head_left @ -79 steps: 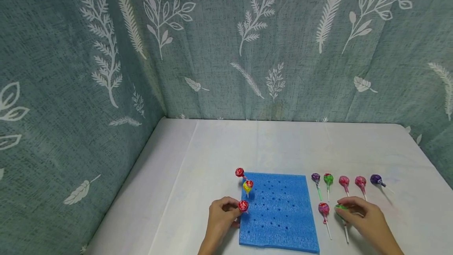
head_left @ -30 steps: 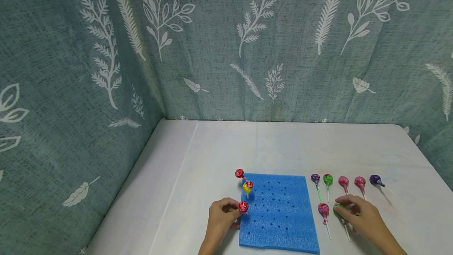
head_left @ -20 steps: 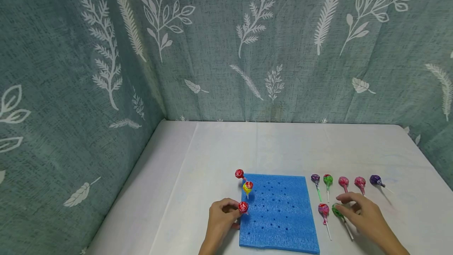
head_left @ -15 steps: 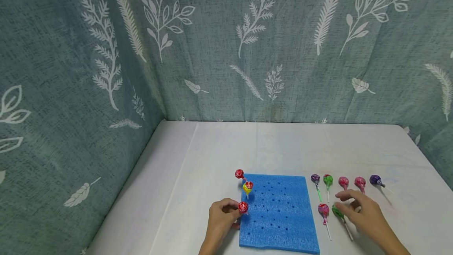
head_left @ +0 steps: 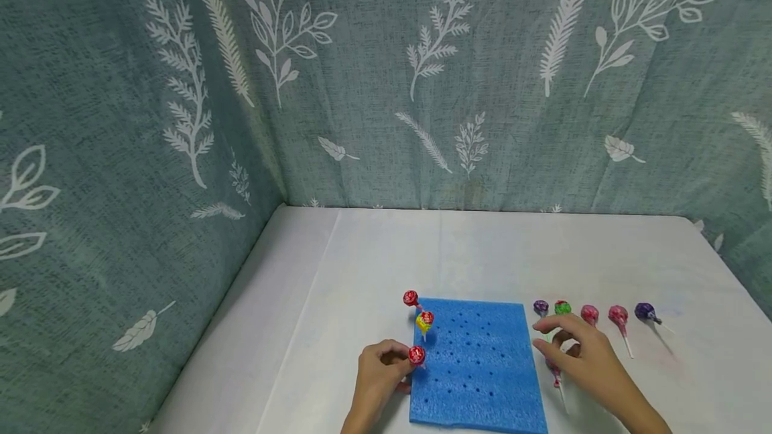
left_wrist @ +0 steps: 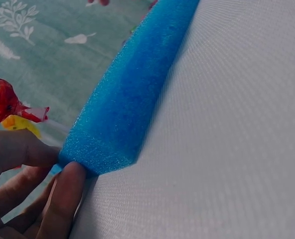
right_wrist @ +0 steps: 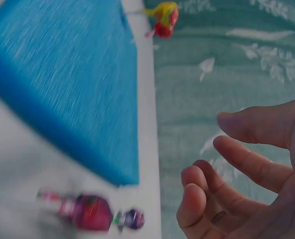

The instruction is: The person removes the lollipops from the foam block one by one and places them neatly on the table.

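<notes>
My left hand [head_left: 380, 377] pinches the left edge of a blue foam board [head_left: 476, 407] with small holes; in the left wrist view its fingertips meet at the foam corner [left_wrist: 100, 154]. Upright along that edge stand a red lollipop [head_left: 417, 355] beside my fingertips, a yellow-and-red lollipop [head_left: 425, 321] and another red lollipop [head_left: 411, 298]. Over the lollipops right of the board hovers my right hand [head_left: 582, 357], thumb and fingers apart, holding nothing. It partly covers a pink-purple lollipop [head_left: 556, 380] and hides the green one in the front row.
In a back row lie a purple lollipop [head_left: 541, 307], a green-and-red one [head_left: 562, 307], two pink lollipops, one of them a pink lollipop [head_left: 618, 315] at right, and a dark purple lollipop [head_left: 645, 312]. White cloth covers the table [head_left: 350, 253]; a patterned curtain [head_left: 374, 86] stands behind.
My right hand has let go of the green lollipop in the front row and moved left toward the board. My left hand keeps its place at the board's edge.
</notes>
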The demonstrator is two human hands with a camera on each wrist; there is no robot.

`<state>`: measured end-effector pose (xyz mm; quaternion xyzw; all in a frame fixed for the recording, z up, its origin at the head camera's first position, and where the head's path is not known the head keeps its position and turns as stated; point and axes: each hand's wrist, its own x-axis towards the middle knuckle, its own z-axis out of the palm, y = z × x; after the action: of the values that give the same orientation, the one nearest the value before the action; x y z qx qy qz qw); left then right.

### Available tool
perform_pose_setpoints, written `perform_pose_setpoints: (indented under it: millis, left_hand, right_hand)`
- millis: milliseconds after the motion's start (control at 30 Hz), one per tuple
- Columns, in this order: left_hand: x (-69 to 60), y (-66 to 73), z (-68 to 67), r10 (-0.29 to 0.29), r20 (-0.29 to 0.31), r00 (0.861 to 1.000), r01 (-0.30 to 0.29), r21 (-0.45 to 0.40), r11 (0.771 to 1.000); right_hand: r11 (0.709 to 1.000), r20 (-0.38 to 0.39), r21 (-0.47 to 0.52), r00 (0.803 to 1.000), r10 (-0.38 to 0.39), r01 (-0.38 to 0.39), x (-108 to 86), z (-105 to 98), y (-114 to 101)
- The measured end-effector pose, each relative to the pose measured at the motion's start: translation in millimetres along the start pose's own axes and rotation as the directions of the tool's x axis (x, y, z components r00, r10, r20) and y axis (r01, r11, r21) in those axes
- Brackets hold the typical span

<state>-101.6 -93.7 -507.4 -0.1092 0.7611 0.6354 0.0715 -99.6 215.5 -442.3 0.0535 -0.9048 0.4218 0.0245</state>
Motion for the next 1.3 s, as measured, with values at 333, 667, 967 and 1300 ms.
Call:
perform_pose_setpoints:
  millis: [333,667,967,1300]
  left_hand:
    - [0.2,-0.2,-0.2,0.009,0.004,1.000,-0.009,-0.015,1.000]
    - [0.3,0.4,-0.7,0.007,0.004,1.000,-0.007,-0.002,1.000]
    - [-1.4,0.2,-1.6,0.014,0.009,1.000,-0.014,-0.028,1.000]
    - [-1.0,0.1,-1.6,0.020,0.020,1.000,-0.019,-0.042,0.999]
  right_hand:
    - [0.978,0.048,0.142,0.985,-0.163,0.155,3.8,27,-26]
    - [0.945,0.102,0.214,0.956,-0.274,0.248,2.7,48,-47]
    - [0.946,0.180,0.229,0.945,-0.273,0.229,4.6,66,-66]
    - [0.944,0.228,0.241,0.932,-0.282,0.227,7.5,87,-74]
